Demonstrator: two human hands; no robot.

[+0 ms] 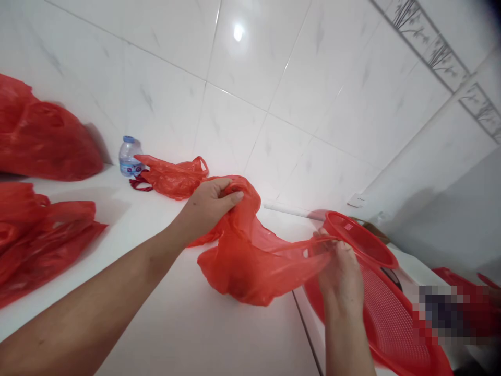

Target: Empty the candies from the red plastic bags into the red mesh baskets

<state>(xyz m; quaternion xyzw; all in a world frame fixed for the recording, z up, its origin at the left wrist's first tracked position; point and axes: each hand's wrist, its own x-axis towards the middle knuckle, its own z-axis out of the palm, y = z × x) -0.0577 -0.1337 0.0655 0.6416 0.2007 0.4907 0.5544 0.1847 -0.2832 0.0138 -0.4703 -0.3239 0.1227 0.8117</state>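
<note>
A thin red plastic bag [250, 261] is stretched between both hands above the white surface. My left hand [213, 203] pinches it near the top, thumb and fingers closed on the film. Further right, my right hand [342, 266] grips another edge and draws it out taut; its fingers are partly blurred. A dark shape shows faintly through the lower part of the bag, too dim to name. Behind my left hand lies a crumpled red plastic bag [176, 175] with a loop handle, against the tiled wall.
Near the wall stands a small clear bottle [131, 156] with a blue cap. A bulging red bag [50, 138] and a second red bag [43, 235] lie at the left. On the right are a large red mesh basket [395, 318] and a smaller red basket [360, 237]. A pixelated patch covers the far right.
</note>
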